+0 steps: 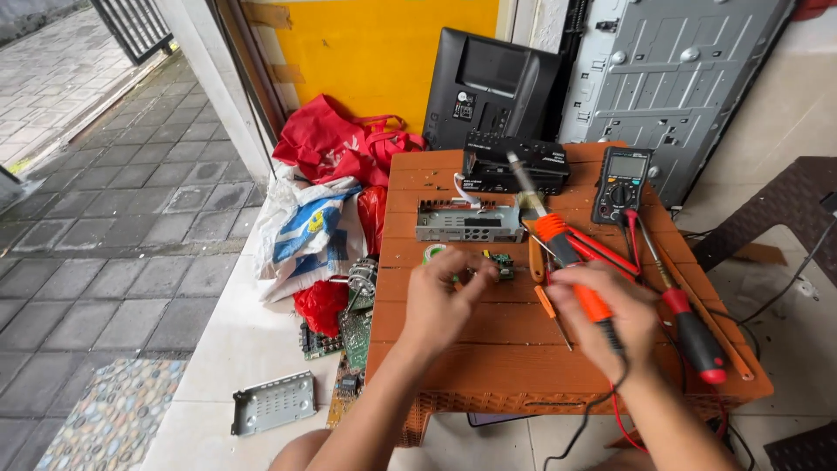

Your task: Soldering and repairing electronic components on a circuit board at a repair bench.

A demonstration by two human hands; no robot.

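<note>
My right hand (606,318) grips the orange handle of a soldering iron (558,240), whose metal tip points up and away toward the back of the orange table (488,349). My left hand (440,301) is blurred, with fingers pinched near a small green circuit board (500,264) at the table's middle; whether it holds the board is unclear. The two hands are a short distance apart.
On the table lie a grey metal chassis (468,221), a black electronic unit (514,163), a multimeter (622,183), red-handled screwdrivers (693,336), a small orange screwdriver (551,312) and a tape roll (432,253). Bags (323,201), circuit boards (353,336) and a metal plate (273,403) lie on the floor at left.
</note>
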